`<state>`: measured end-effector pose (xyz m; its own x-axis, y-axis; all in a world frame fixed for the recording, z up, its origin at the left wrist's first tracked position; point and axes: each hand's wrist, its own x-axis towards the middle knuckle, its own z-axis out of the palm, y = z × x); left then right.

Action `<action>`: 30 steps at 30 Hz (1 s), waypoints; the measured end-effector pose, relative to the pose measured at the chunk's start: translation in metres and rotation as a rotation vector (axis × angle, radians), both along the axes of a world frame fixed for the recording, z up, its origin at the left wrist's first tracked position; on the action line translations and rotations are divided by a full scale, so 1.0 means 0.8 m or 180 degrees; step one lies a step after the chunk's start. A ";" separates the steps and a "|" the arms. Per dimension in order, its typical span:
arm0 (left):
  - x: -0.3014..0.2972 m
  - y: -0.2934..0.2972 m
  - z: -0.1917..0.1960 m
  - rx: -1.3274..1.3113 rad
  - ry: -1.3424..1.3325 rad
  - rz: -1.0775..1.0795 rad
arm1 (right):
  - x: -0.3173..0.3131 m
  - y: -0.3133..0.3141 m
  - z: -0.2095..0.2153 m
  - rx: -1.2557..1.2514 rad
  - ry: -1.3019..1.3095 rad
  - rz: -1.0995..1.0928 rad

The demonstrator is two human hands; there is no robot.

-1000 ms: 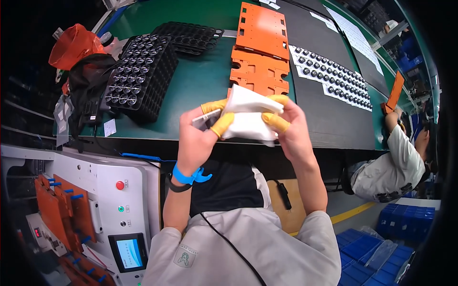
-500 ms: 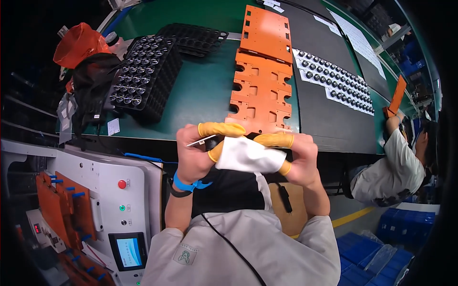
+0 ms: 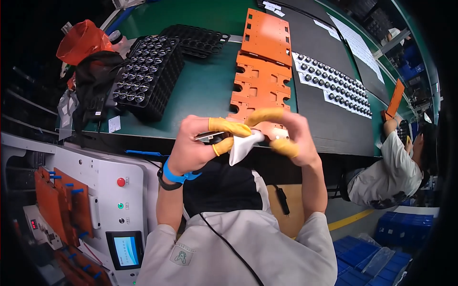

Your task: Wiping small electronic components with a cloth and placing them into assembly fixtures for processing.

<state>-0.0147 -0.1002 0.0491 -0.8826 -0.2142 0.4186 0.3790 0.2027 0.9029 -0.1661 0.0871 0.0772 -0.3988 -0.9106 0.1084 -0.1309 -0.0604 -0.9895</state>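
Note:
Both hands are raised close to my chest, in front of the green table's near edge (image 3: 143, 129). My left hand (image 3: 198, 145) wears yellow finger cots and pinches a small flat grey part (image 3: 210, 137) between thumb and forefinger. My right hand (image 3: 291, 136), also with yellow finger cots, holds a folded white cloth (image 3: 241, 147) against that part. A blue wrist strap (image 3: 174, 175) circles my left wrist, with a dark cord running down over my grey shirt.
Orange cut-out plates (image 3: 260, 86) lie on the table beyond my hands. Black trays of round parts (image 3: 145, 76) stand at left, a white sheet of small dark parts (image 3: 334, 83) at right. A grey machine with a red button (image 3: 121, 181) and screen (image 3: 125, 250) sits lower left. Another person (image 3: 396, 162) works at right.
My hands have drawn back from over the table toward my chest. The white cloth, spread wide earlier, is now bunched into a narrow fold between the fingers.

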 end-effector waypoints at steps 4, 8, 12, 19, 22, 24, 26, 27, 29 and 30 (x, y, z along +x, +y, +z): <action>-0.001 -0.003 0.013 -0.0133 -0.0330 0.0000 | 0.006 -0.014 -0.010 0.0266 0.0841 0.0182; 0.000 -0.002 0.004 0.0178 -0.0505 0.0401 | 0.016 -0.025 -0.007 0.0491 0.0961 -0.0154; 0.014 -0.015 -0.009 0.1580 -0.0910 -0.0228 | 0.023 -0.033 -0.007 0.0625 0.0806 -0.0418; 0.007 0.006 -0.012 0.1137 -0.0925 0.0574 | 0.027 -0.040 -0.008 0.0587 0.1188 -0.0257; 0.018 -0.014 -0.009 0.1445 -0.1008 0.0237 | 0.013 -0.041 -0.016 0.0670 -0.0415 0.0112; 0.020 -0.014 -0.013 0.1512 -0.0880 0.0284 | 0.008 -0.046 -0.019 0.0639 -0.0636 0.0376; 0.021 -0.014 -0.019 0.1583 -0.0751 0.0345 | 0.011 -0.056 -0.024 0.0462 -0.1029 0.0181; 0.020 -0.013 -0.022 0.1696 -0.0671 0.0611 | 0.014 -0.062 -0.030 0.0297 -0.1120 0.0119; 0.017 -0.010 -0.028 0.1981 -0.0415 0.1048 | 0.013 -0.065 -0.027 0.0428 -0.0909 0.0124; 0.018 -0.011 -0.031 0.2000 -0.0397 0.1071 | 0.012 -0.067 -0.025 0.0540 -0.0705 0.0118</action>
<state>-0.0001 -0.1087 0.0247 -0.7596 -0.6498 0.0275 0.2739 -0.2812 0.9197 -0.1566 0.0336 0.0575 -0.3620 -0.9227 -0.1329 0.0888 0.1078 -0.9902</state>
